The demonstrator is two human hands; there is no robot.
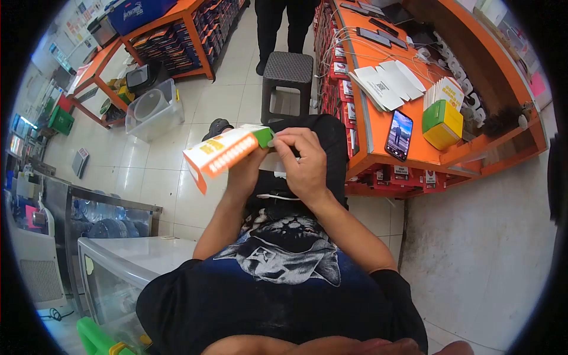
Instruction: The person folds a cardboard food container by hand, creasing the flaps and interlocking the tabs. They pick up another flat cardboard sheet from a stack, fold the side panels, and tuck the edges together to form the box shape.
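Right hand (305, 165): pinched the green end of the carton (228, 152).
Left hand (245, 171): gripped the carton from beneath.

We cannot read any words here. The box (228, 151) in our hands has print on its orange band, too blurry to read. The white cards (387, 83) on the counter (378, 127) show a square code.

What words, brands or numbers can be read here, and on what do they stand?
None can be read for certain.
White and orange cardboard box in both hands: its orange band of print is blurred.
Blue plastic crate: white lettering too small.
Flat white cartons on the orange counter: a square code, no legible words.
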